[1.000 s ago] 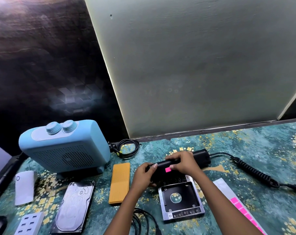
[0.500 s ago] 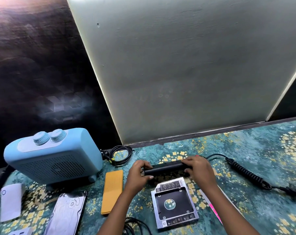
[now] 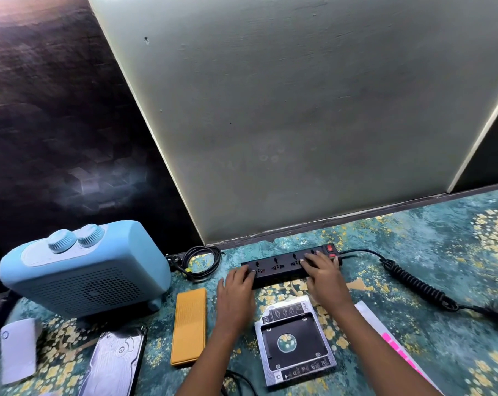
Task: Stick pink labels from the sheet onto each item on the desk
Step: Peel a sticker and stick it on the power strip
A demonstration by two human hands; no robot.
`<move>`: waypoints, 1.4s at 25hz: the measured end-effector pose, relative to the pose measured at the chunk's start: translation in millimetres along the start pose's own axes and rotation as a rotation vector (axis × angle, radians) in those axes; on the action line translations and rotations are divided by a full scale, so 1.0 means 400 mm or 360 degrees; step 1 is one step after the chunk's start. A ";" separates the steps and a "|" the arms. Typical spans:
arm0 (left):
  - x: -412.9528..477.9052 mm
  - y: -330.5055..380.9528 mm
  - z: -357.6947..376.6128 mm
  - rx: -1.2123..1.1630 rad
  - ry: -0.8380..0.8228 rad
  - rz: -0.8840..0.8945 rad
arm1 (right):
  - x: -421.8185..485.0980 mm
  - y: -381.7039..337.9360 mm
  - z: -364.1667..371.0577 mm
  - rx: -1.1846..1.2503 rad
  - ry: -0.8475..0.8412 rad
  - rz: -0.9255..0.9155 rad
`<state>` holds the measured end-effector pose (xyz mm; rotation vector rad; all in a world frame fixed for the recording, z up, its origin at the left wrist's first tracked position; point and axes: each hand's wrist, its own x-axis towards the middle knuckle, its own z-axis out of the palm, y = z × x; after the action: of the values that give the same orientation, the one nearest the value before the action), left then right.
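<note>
A black power strip [image 3: 282, 267] lies socket side up on the patterned desk mat, close to the wall, its red switch at the right end. My left hand [image 3: 236, 287] rests on its left end with the fingers laid over the top. My right hand [image 3: 323, 274] lies across its right part, fingers spread flat on the sockets. No pink label shows on the strip's upper face. The label sheet [image 3: 369, 314] lies at the right beside my right forearm, with a row of pink labels [image 3: 394, 344] on it.
A blue fan heater [image 3: 82, 270] stands at the left. Nearer me lie an orange case [image 3: 189, 324], a hard drive [image 3: 113, 364], a silver drive caddy [image 3: 295, 342] and a white device [image 3: 17, 350]. The strip's coiled cord [image 3: 416, 284] runs right; a cable bundle [image 3: 202, 261] sits by the wall.
The power strip, held underside up with a pink label showing, was turned over and set down nearer the wall, sockets up. Both hands now lie on top of it.
</note>
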<state>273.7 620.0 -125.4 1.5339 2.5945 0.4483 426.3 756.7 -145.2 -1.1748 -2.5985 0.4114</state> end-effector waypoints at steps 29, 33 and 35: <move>0.045 -0.010 0.002 0.0012 -0.0647 -0.0220 | -0.068 0.192 -0.102 0.0041 0.0467 0.0662; 0.044 0.000 0.009 -0.0078 -0.0651 -0.0242 | -0.081 0.195 -0.117 0.0152 0.0497 0.0662; 0.024 0.010 0.012 -0.0148 -0.0522 -0.0212 | -0.113 0.177 -0.120 0.0219 0.0535 0.0567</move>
<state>273.4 631.3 -128.3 1.2735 2.3670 0.2731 520.5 774.2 -131.3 -1.5137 -2.0488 0.4121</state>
